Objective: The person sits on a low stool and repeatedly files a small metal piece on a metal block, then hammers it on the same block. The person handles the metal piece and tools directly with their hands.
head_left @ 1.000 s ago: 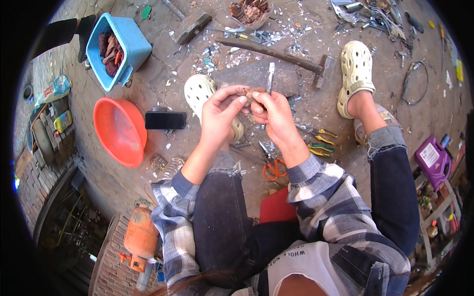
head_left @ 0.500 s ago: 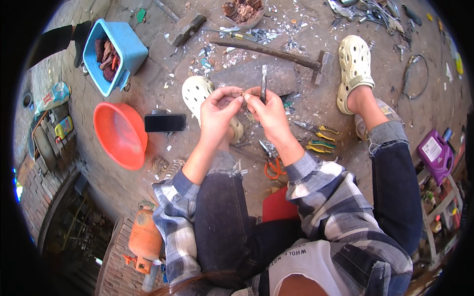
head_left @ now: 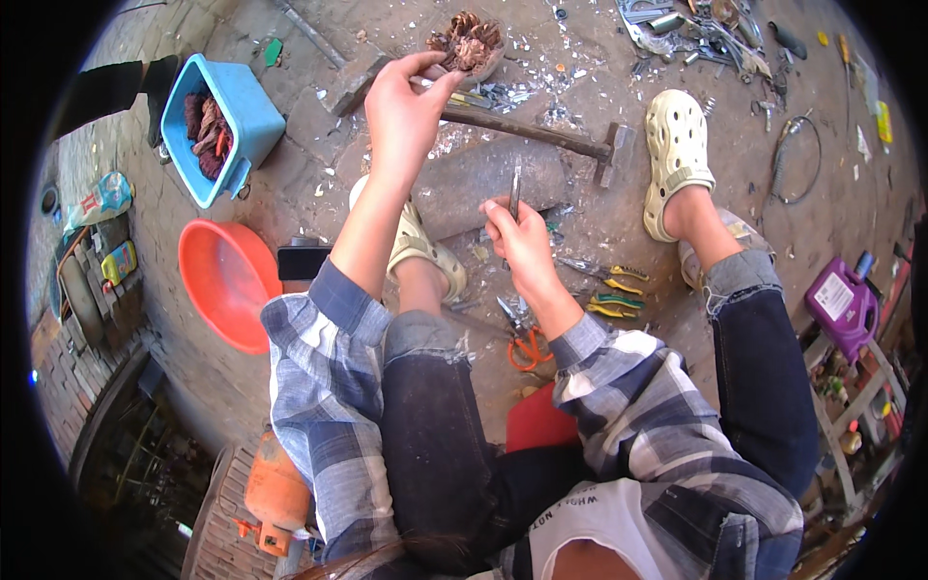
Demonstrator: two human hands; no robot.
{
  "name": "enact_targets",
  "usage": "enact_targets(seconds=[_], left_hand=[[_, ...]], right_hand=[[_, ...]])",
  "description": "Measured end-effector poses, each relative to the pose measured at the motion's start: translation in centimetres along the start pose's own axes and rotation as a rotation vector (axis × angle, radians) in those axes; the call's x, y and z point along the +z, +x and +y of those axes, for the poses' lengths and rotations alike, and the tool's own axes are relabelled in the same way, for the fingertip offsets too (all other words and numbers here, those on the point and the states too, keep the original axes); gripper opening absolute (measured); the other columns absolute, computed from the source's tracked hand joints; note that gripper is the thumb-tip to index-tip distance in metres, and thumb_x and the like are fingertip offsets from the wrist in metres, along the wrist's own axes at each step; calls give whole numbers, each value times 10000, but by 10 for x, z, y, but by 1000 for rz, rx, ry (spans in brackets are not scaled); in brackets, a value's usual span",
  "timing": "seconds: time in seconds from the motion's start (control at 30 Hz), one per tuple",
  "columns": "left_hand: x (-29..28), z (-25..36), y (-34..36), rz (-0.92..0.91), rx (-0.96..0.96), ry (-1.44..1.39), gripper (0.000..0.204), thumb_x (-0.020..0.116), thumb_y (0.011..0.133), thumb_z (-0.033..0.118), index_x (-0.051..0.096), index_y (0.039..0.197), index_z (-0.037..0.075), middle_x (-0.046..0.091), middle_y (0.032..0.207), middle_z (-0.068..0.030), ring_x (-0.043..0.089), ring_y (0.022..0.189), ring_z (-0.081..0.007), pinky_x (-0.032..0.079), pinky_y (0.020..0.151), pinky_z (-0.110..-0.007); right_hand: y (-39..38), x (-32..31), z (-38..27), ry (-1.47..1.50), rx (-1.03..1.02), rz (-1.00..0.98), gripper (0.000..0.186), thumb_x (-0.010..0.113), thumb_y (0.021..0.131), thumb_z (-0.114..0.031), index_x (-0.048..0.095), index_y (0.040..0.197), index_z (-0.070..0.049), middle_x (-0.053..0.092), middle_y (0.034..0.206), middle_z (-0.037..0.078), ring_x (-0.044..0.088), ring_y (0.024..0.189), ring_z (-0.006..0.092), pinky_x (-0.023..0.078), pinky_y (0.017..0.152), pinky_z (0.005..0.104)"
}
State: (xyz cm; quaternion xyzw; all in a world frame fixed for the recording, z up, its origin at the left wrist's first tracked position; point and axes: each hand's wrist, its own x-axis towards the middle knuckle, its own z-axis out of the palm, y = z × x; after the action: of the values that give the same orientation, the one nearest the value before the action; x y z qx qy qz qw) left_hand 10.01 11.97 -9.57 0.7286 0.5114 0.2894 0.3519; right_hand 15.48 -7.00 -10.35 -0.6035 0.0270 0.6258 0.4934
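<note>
My left hand (head_left: 401,111) reaches over the transparent bowl of crumpled copper-coloured scraps (head_left: 469,43), thumb and forefinger apart at its near edge; nothing distinct shows between them. My right hand (head_left: 519,237) is closed round a thin, upright metal tool (head_left: 514,184), its top silvery and its body dark. Behind that tool lies a grey flat stone (head_left: 464,188), sprinkled with shreds. A long-handled hammer (head_left: 615,155) rests across the ground beyond both hands. Nearer lie orange-handled scissors (head_left: 530,348) and yellow-and-green-handled pliers (head_left: 614,304).
A blue tub of dark rags (head_left: 255,126), a red basin (head_left: 208,280) and a black phone (head_left: 300,261) are at left, near another person's dark-clad leg (head_left: 106,92). Metal parts (head_left: 696,29) lie upper right, a purple jug (head_left: 841,309) at right, an orange gas cylinder (head_left: 275,488) lower left.
My left hand has left my right hand and moved up and left to the scrap bowl, opening its pinch. My right hand has dropped slightly, still holding the metal tool.
</note>
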Motion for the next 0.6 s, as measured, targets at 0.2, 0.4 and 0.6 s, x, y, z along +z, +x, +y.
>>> enact_targets(seconds=[0.2,0.4,0.6], left_hand=[[-27,-9,-45,-13,-288,-107,151,683,834,148,647,811,3,532,636,32,430,574,-41,360,529,-214],[-45,-49,-123,-152,-440,-194,274,673,860,171,543,675,17,392,563,69,325,548,-25,274,478,-221],[-51,-71,-165,-177,-356,-117,207,663,838,130,567,707,2,463,564,-19,381,522,-88,334,493,-253]], right_hand=[[15,-9,14,-219,-213,96,165,592,889,-171,583,958,-21,495,697,-27,417,558,50,340,501,208],[20,-9,4,-941,-693,279,280,660,792,-147,569,1025,-22,580,953,141,541,909,289,423,803,368],[48,3,-36,-794,-808,219,334,643,842,-244,547,1081,-32,623,886,116,582,868,240,452,776,366]])
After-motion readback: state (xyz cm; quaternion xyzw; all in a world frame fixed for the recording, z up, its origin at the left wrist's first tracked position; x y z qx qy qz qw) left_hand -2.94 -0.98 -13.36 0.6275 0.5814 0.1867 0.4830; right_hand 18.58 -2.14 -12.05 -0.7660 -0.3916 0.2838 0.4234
